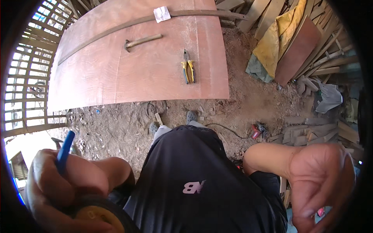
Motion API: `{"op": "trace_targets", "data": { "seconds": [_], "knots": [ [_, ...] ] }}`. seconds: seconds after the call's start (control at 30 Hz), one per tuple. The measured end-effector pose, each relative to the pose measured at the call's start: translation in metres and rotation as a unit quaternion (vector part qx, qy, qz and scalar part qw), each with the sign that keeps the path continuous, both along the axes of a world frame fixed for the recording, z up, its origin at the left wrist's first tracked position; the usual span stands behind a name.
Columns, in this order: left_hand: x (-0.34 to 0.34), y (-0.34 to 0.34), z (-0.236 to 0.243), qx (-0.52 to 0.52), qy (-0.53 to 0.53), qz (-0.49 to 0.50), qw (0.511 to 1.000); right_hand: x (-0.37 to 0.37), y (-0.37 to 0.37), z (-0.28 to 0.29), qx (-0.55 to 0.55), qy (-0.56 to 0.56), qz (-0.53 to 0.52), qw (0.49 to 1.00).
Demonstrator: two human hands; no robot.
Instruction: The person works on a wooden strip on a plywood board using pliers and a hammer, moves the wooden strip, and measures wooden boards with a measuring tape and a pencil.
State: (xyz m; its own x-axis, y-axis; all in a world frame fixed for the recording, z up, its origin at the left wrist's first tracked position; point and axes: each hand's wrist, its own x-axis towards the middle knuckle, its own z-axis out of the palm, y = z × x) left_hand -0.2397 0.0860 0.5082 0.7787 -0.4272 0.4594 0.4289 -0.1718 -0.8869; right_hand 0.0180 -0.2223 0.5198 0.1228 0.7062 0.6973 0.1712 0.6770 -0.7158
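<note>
A blue pen-like stick (66, 148) and a round black-and-yellow object (95, 216) were at lower left, both clasped in the curled left hand (54, 186). The right hand (320, 176), at lower right, had bent fingers; whether they pinched the small pink item (321, 212) there could not be told. Ahead, 1 hammer (144, 40) and 1 pair of pliers (190, 70) lay on a reddish board (155, 77).

Ahead of the left grip (52, 186), a lattice wall (39, 43) of wooden strips lets bright daylight through its gaps. Ahead and to the right of that grip lies a dirt floor (105, 132) strewn with wood bits, with a broad reddish table (155, 73) farther off; well to its right, planks (330, 72) lie heaped.
</note>
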Motion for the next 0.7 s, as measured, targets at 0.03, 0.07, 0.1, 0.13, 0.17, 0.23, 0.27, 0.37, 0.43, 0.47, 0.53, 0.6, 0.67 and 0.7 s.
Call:
{"op": "trace_targets", "data": {
  "seconds": [0.03,0.07,0.1,0.13,0.17,0.23,0.27,0.37,0.43,0.47,0.53,0.6,0.67,0.7],
  "knots": [
    [-0.003,0.004,-0.008,0.029,-0.032,-0.045,0.998,-0.001,0.004,0.003,-0.006,-0.006,0.000,1.000],
    [-0.003,0.009,-0.017,0.056,-0.063,-0.093,0.992,-0.002,0.003,0.006,-0.010,-0.009,0.006,1.000],
    [-0.006,0.007,-0.029,-0.125,-0.083,-0.276,0.949,0.000,0.004,0.009,-0.016,-0.010,0.014,1.000],
    [-0.008,0.005,-0.043,-0.294,-0.100,-0.439,0.843,0.003,0.005,0.010,-0.018,-0.012,0.026,0.999],
    [-0.007,0.002,-0.054,-0.443,-0.109,-0.572,0.682,0.009,0.004,0.010,-0.017,-0.011,0.042,0.999],
    [-0.003,-0.002,-0.068,-0.615,-0.105,-0.691,0.365,0.023,0.006,0.004,-0.016,-0.006,0.075,0.997],
    [0.001,-0.005,-0.068,-0.649,-0.107,-0.713,0.242,0.028,0.012,-0.007,-0.022,0.002,0.085,0.996],
    [0.039,-0.029,-0.070,-0.699,-0.117,-0.677,0.198,0.049,0.058,-0.079,-0.056,0.124,-0.006,0.991],
    [0.051,-0.033,-0.088,-0.703,-0.137,-0.674,0.183,0.067,0.107,-0.169,-0.079,0.281,-0.171,0.941],
    [0.045,-0.034,-0.103,-0.781,-0.182,-0.586,0.112,0.091,0.135,-0.238,-0.145,0.135,-0.270,0.942],
    [0.056,-0.032,-0.127,-0.885,-0.241,-0.377,0.130,0.099,0.189,-0.371,-0.496,-0.054,-0.407,0.765],
    [0.048,-0.023,-0.159,-0.951,-0.221,-0.192,0.098,0.078,0.223,-0.449,-0.558,-0.186,-0.421,0.690],
    [0.009,-0.008,-0.212,-0.961,-0.245,-0.122,0.034,0.060,0.250,-0.476,-0.563,-0.222,-0.459,0.650],
    [-0.007,-0.006,-0.226,-0.962,-0.257,-0.086,0.011,0.057,0.259,-0.488,-0.541,-0.203,-0.484,0.657]
  ]
}}
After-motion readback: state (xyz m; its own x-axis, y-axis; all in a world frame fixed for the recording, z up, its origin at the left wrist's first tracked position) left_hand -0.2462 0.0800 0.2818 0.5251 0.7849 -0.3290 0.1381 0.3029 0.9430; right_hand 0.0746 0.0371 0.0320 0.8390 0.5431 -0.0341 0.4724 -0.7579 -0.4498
